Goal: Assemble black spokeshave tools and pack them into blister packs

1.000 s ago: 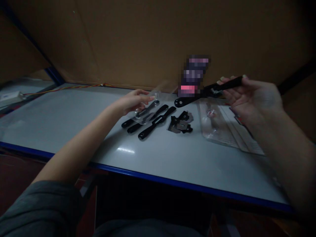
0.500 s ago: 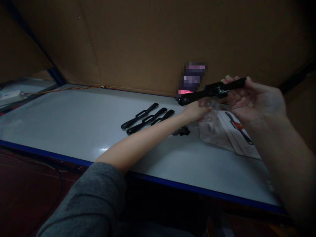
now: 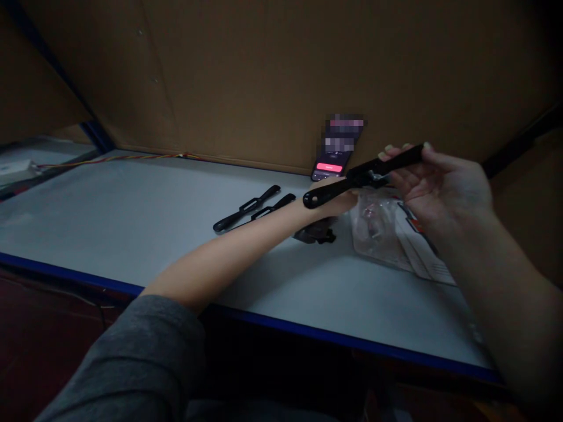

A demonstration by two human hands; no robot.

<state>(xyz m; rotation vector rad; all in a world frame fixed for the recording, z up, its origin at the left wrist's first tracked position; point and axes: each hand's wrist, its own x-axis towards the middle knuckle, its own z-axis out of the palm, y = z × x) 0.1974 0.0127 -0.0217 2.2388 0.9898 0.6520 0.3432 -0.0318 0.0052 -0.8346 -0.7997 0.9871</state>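
Observation:
My right hand [image 3: 440, 181] is closed on one handle of a black spokeshave [image 3: 329, 192], raised above the table. The spokeshave tilts down to the left, with a hole in its far handle and a bit of shiny metal at its middle. My left hand [image 3: 336, 205] reaches across beneath it, close to a clear plastic bag [image 3: 373, 225]; the spokeshave hides its fingers. Black spokeshave bodies [image 3: 250, 206] lie on the table left of my left forearm, partly covered by it. Small dark parts [image 3: 319, 232] lie just below my left wrist.
A phone [image 3: 336, 149] with a lit screen leans on the brown back panel [image 3: 229, 82]. White printed packaging [image 3: 420, 249] lies under and beside the bag. Twisted wires [image 3: 132, 157] run along the table's back edge to a white box [image 3: 17, 170]. A blue rim [image 3: 308, 333] edges the table [image 3: 109, 217].
My right hand and the spokeshave have shifted left and slightly down. My left hand has drawn back left from the bag, and its forearm now covers more of the spokeshave bodies.

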